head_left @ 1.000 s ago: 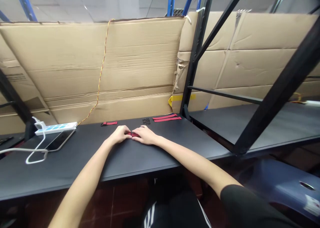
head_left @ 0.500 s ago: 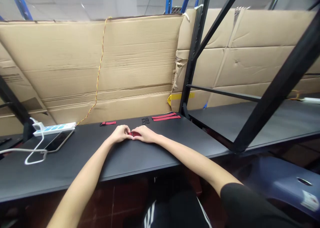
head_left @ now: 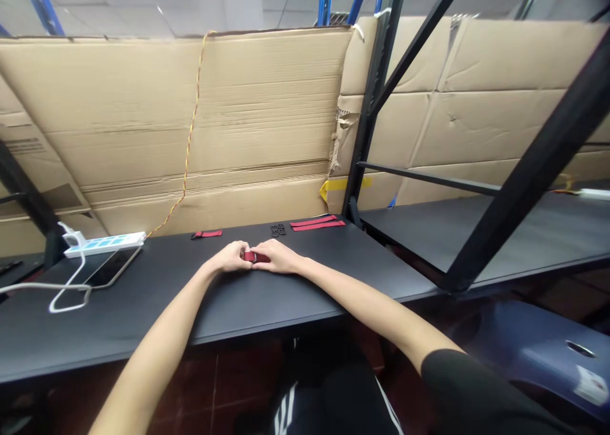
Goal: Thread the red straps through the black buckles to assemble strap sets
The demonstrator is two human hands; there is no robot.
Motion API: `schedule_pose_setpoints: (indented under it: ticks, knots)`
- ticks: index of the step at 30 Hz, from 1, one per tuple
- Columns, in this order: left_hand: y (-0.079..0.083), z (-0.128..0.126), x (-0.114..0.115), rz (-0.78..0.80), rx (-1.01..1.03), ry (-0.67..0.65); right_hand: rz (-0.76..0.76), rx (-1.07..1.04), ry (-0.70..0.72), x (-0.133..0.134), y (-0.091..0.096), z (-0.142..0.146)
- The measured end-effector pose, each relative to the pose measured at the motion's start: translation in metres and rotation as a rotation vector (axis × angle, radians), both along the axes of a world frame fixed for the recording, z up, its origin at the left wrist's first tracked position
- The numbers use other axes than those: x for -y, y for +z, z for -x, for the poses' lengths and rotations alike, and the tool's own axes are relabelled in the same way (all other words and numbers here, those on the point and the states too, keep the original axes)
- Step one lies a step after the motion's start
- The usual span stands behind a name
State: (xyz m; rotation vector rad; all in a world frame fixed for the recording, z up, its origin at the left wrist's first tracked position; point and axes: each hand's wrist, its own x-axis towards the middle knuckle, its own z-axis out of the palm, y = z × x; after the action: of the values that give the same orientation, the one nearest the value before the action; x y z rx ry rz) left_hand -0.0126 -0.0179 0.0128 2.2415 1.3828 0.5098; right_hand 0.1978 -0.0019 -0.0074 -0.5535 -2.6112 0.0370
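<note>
Just above the black tabletop, my left hand and my right hand meet with fingers closed on a short red strap. A small dark buckle sits on the strap between my fingertips; my fingers partly hide it. Behind my hands lie several loose black buckles in a small group. To their right, two flat red straps lie side by side. Another red strap with a black buckle rests at the back, left of the group.
At the left stand a white power strip with a white cable and a tablet-like device. A cardboard wall closes off the back. Black rack posts rise at the right. A dark blue stool-like object stands lower right.
My fingertips have shifted slightly, so more of the red strap and its buckle shows between them. Both hands stay in nearly the same place.
</note>
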Motion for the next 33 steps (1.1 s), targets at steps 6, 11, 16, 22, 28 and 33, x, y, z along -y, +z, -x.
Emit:
schedule_pose_setpoints:
  ticks: [6, 11, 16, 22, 28, 33]
  knots:
    - [-0.002, -0.003, -0.001, -0.057, 0.098, -0.064, 0.038, -0.055, -0.007, -0.003, -0.001, -0.002]
    - [-0.004, -0.001, -0.003, 0.038, 0.179, -0.069, 0.183, -0.175, -0.018, -0.005, -0.005, -0.003]
    - [-0.008, -0.002, -0.007, 0.035, 0.275, -0.033, 0.222, -0.275, -0.062, -0.005, -0.007, -0.001]
    - [-0.003, -0.004, -0.004, 0.104, 0.377, -0.003, 0.251, -0.328, -0.092, -0.004, -0.002, -0.001]
    - [-0.002, -0.005, -0.006, 0.066, 0.432, 0.219, 0.255, -0.282, -0.156, -0.007, -0.001, -0.005]
    - [-0.009, 0.002, -0.007, -0.399, -0.011, 0.401, 0.21, -0.236, -0.198, -0.012, -0.008, -0.006]
